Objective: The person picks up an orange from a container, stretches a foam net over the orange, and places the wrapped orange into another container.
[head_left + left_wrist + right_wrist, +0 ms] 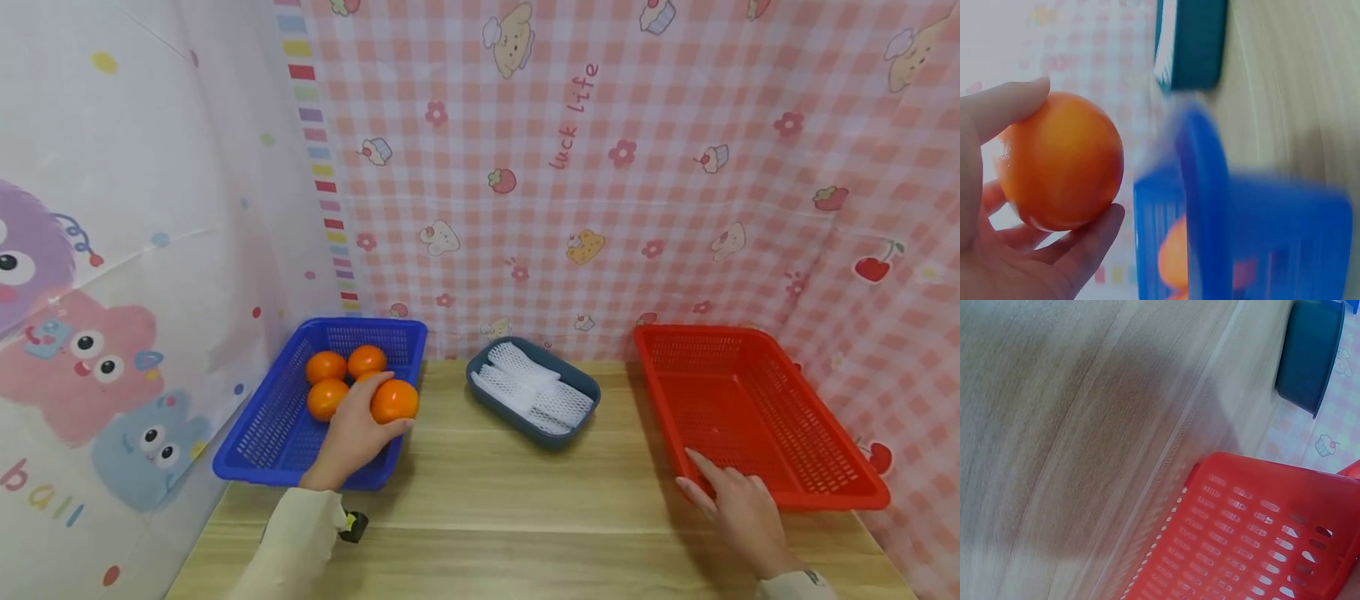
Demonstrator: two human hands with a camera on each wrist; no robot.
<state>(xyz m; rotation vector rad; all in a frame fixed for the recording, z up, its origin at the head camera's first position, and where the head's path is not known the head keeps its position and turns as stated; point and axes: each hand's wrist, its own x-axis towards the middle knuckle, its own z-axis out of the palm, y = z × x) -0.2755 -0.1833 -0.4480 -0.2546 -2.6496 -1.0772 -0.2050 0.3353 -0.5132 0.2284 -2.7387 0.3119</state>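
Observation:
My left hand (pixel 352 435) holds an orange (pixel 1063 161) between thumb and fingers, over the right side of a blue plastic basket (pixel 258 433). Several more oranges (pixel 326 400) lie inside that basket, one partly hidden behind the hand. On the far side, my right hand (pixel 742 512) is at the near left corner of a red plastic basket (pixel 806 497), its thumb outside the rim and its fingers over the inner side. Only a sliver of this hand shows in the right wrist view, beside the red basket's slotted wall (pixel 1254 531).
A dark teal tray (pixel 551 437) stands between the two baskets near the back of the wooden table (pixel 525 500). White foam net sleeves (pixel 532 387) lie in it. Patterned cloth (pixel 555 200) hangs behind and at both sides.

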